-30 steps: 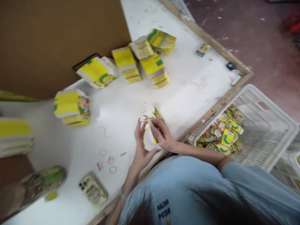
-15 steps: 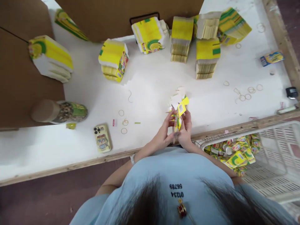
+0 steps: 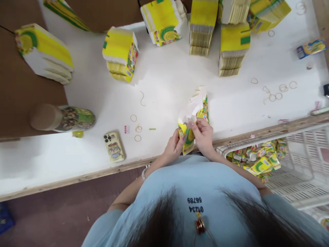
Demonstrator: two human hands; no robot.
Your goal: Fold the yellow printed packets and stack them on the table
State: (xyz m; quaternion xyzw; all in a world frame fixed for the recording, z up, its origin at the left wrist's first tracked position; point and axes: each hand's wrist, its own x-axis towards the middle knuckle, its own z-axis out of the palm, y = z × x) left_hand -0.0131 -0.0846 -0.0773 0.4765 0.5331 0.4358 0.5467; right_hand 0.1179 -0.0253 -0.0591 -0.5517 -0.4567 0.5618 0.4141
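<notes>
Close to my body, above the table's front edge, both hands grip a small yellow and green cardboard box (image 3: 189,137). My left hand (image 3: 172,147) is closed on its left side, with the thumb on the printed face. At the box's upper right, my right hand (image 3: 203,135) pinches the white flaps at one end. Just beyond my hands lies a stack of box blanks (image 3: 204,106), white on top and printed along its right side, partly hidden by the held box and my right fingers.
Bundles of flat yellow boxes (image 3: 119,51) line the back, near brown cartons (image 3: 102,13). On the left are a jar (image 3: 74,118) and a phone (image 3: 114,146). Loose rubber bands (image 3: 279,96) lie at right. A white basket (image 3: 298,161) holding several small boxes stands at front right.
The box has turned from edge-on to show its broad printed face, with white flaps at its far end. My right hand has shifted to those flaps. The view has tilted slightly.
</notes>
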